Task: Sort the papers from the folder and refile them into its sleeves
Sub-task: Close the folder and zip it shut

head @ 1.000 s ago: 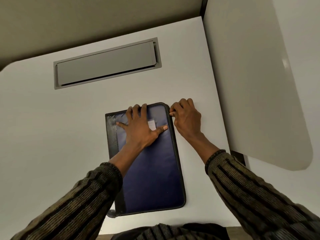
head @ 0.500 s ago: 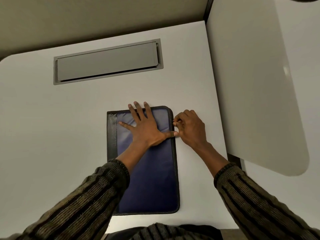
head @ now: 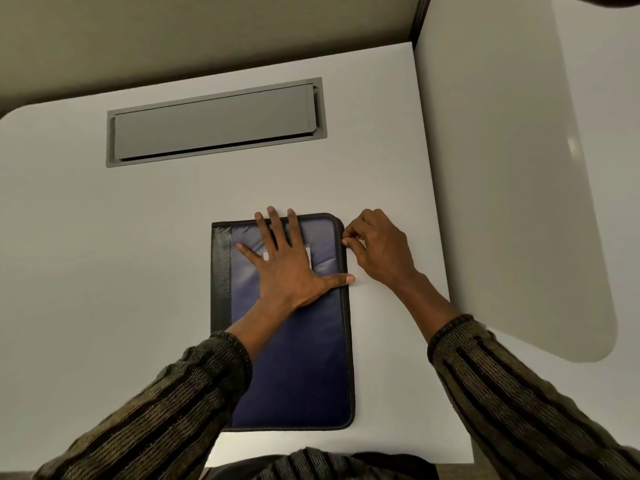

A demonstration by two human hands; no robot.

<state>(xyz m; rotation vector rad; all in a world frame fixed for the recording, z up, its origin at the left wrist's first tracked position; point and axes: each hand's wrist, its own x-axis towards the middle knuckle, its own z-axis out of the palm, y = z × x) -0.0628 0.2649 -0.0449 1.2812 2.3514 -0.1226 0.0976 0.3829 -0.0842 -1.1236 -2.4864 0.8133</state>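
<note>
Blue folder (head: 298,358) flat on the white bench (head: 104,271), closed, long side running away from the body, near end close to the bench's front edge. Black strip (head: 221,278) down the left side, dark stitched edging round the rest. Small white label (head: 308,252) on the upper half of the cover, mostly hidden under the palm.

Left hand (head: 287,268) palm-down on the upper half of the cover. Fingers (head: 275,226) straight and spread, three tips reaching just past the far edge, little finger splayed left across the cover, thumb stretched right as far as the right edge. Released, pressing flat, gripping nothing.

Right hand (head: 381,251) on the bench just beside the folder's right edge, near the rounded far-right corner. Fingers (head: 349,242) curled in, thumb and forefinger tips pinched together right against the edging. Grasping at the folder's edge; whether on a zip pull or on the edging itself, too small to tell.

Dark striped knit sleeves on both forearms, left (head: 156,410) and right (head: 519,393), cuffs just short of the wrists.

Grey hatch (head: 214,123) set flush into the bench beyond the folder, well apart from it, a dark slit along its near side. Pale panel (head: 502,168) along the bench's right side.
</note>
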